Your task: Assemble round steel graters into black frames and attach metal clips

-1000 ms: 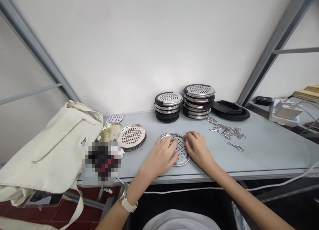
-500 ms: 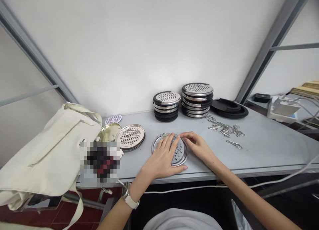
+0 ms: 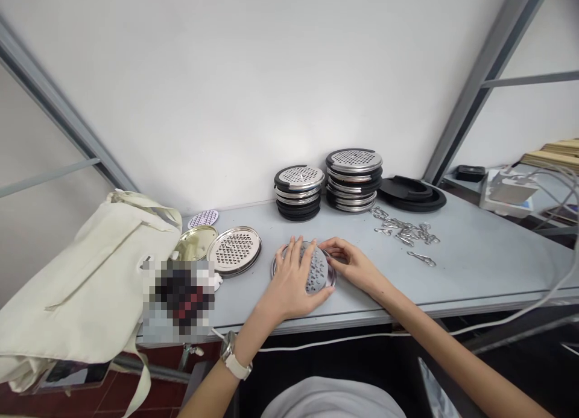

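Both hands [image 3: 316,273] rest on the perforated metal disc [image 3: 319,272].

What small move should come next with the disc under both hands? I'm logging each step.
Probably lift the perforated disc by its right rim: the left hand lies flat on it, the right hand fingers pinch its edge, and it lies flat on the table.

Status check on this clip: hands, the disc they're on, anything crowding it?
Left hand flat on perforated metal disc, fingers spread. Right hand pinching disc's right edge. Disc flat on table. Second perforated disc lies left, apart; nothing in the way.
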`<state>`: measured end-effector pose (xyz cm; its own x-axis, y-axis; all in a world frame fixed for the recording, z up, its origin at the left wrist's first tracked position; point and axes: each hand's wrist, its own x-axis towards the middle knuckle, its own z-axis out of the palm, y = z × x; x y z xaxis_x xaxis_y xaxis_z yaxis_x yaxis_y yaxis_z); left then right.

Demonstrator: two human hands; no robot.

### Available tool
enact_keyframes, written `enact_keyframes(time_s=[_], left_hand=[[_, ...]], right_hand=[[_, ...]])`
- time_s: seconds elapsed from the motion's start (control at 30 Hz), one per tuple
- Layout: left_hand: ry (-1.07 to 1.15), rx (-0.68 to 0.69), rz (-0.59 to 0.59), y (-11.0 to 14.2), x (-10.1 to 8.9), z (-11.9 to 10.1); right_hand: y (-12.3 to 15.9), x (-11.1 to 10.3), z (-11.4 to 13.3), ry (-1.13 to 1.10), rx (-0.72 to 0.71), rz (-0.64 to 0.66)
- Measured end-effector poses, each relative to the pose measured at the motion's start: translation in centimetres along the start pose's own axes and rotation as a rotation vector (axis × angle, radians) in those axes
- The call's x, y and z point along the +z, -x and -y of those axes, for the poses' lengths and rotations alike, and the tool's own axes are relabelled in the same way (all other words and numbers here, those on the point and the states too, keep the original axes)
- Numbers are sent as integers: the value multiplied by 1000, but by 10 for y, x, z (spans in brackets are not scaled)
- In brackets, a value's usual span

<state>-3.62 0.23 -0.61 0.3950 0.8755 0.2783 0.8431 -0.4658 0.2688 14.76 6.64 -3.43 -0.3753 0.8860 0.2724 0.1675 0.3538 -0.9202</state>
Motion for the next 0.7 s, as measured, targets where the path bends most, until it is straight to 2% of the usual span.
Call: enact_keyframes(time_s=[0.23,0.7], left_hand=[[31,-107,-82,-4,3,1],[-32,-162,-78,-9,3,1]], right_hand=[[0,0,0,27,-17,21],[2,4,-2,124,-70,-30]])
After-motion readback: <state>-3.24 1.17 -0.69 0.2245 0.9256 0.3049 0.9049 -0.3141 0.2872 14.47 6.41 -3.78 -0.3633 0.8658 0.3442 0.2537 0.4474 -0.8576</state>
